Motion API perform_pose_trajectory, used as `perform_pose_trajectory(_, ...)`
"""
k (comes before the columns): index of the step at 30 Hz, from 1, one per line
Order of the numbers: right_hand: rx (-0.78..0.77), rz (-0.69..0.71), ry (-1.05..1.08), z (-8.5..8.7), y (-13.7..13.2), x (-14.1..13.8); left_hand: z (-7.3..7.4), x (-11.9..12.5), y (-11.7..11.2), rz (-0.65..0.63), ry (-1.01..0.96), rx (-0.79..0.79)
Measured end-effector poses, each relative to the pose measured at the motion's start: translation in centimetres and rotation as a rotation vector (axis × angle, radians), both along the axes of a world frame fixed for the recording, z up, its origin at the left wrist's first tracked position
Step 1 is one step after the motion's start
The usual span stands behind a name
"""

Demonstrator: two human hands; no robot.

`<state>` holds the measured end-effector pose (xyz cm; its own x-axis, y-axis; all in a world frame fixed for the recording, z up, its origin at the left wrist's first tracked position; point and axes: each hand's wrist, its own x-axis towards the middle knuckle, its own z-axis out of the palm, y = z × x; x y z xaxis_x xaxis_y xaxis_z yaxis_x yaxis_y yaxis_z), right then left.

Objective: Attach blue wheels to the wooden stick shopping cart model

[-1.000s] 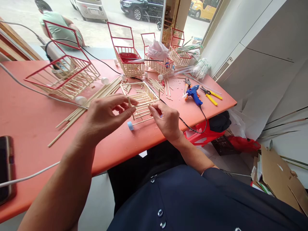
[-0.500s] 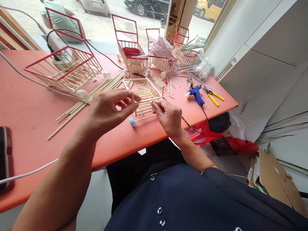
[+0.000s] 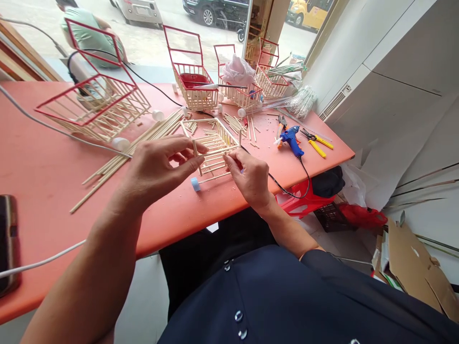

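Coral tabletop (image 3: 43,167) beneath, the stick frame (image 3: 214,152) sits between and beyond both hands (image 3: 158,165) (image 3: 251,176).

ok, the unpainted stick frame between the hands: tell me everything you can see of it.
The unpainted stick frame looks like pale wood: open, box-like, with a slatted bottom and short bars along its right side. A light-blue wheel shows low at its near left, by a thin rod. It is near the front edge of the coral table. The left hand pinches its near left post; the right hand is at its near right, contact partly hidden.
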<state>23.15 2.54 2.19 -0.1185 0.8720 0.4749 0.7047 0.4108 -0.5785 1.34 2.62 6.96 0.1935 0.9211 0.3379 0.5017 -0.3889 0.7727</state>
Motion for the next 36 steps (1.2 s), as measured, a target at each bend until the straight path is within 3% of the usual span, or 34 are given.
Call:
perform_pose_trajectory(16, 0.007, -0.020, -0.008, -0.16, 0.08, -0.16, 0.17, 0.04, -0.27, 0.007, 0.004, -0.009)
perform_pose_trajectory(36, 0.019, 0.068, 0.140, -0.47, 0.12, 0.70, -0.27, -0.03, 0.01, -0.014, -0.022, 0.010)
